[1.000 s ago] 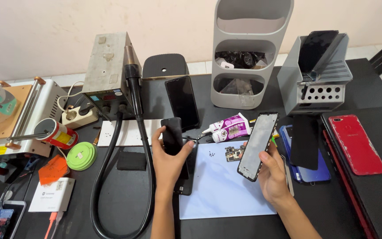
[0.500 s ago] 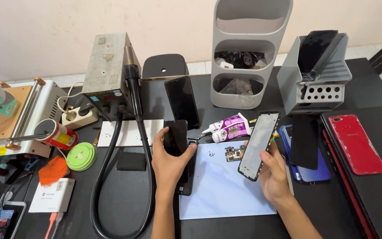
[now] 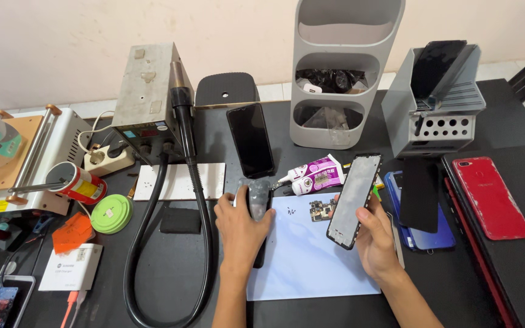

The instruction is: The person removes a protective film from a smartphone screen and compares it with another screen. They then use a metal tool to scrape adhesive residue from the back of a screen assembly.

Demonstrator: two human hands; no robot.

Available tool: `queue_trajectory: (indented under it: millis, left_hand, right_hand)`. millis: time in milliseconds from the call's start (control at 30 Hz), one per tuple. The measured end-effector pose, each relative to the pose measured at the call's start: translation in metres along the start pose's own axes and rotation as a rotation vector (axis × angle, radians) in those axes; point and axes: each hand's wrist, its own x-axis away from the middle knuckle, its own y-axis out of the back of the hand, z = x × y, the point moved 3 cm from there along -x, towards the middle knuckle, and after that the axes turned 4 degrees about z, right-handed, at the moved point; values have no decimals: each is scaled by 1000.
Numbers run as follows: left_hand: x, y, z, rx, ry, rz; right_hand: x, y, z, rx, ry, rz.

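Mat point(image 3: 311, 267): pale, matt, smooth, paper-like. Left of mat, the hose point(image 3: 202, 200) is ribbed black rubber, and the box point(image 3: 147, 91) behind it is dull scuffed metal. Frame point(image 3: 355, 200) over the mat's right edge: thin black plastic, semi-gloss. Red phone point(image 3: 490, 195) far right of mat: glossy plastic. Phone point(image 3: 250, 140) behind mat: glossy glass. Rack point(image 3: 347, 73): matt grey plastic.

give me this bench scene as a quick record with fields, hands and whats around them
left hand: grips a dark blurred phone part over a black phone lying on the mat
right hand: holds a phone frame tilted up
mat: pale sheet under both hands
near mat: small circuit board, purple glue tube
behind: hot air station, grey organiser
right side: red phone
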Motion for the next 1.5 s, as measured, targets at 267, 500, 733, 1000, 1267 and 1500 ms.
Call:
queue_trajectory:
  millis: [267,500,733,1000,1267,1500]
  left_hand:
    - [2,-4,1,-68,69,94]
    - [2,-6,0,-92,62,102]
    - [8,-1,-12,125,-175,-160]
    - [11,-47,-17,1164,102,292]
    - [6,-39,1,1311,185,433]
    - [15,-21,-31,1388,-13,645]
  right_hand:
    - [0,-3,-4,46,-80,15]
    - [1,-9,-6,53,-207,24]
    - [2,-23,5,-169,-277,140]
    - [2,-14,-16,-130,-592,39]
    - [-2,5,-31,426,-159,-30]
    - [-5,17,-38,382,-210,10]
